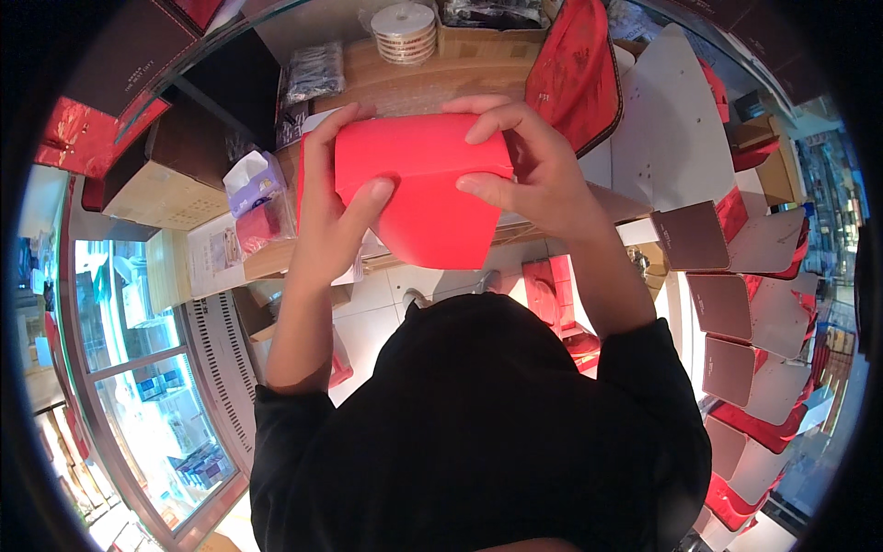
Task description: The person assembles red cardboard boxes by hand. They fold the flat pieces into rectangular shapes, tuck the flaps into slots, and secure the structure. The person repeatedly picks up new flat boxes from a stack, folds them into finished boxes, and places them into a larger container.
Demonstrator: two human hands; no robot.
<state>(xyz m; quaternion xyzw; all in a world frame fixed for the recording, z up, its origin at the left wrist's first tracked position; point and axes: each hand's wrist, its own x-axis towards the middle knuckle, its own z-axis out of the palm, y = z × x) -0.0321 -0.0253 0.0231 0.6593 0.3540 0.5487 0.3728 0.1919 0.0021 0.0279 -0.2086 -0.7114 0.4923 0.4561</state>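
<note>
Between my two hands is a bright red box-like piece (423, 147) with a straight crease across it. Below the crease a flap with a rounded lower edge points toward me. My left hand (336, 198) grips its left end, thumb on the near side and fingers over the far edge. At the right end my right hand (529, 170) holds it the same way, thumb pressed near the crease. Both hands are closed on it. It is held up over the wooden table; its far side is hidden.
On the table (368, 83) stand a stack of white ribbon spools (403, 32), a clear-wrapped packet (315, 72) and a purple tissue box (255, 179). A large red case (575, 74) lies back right. Several grey-and-brown folded pieces (745, 308) line the right side; a cardboard box (170, 175) stands left.
</note>
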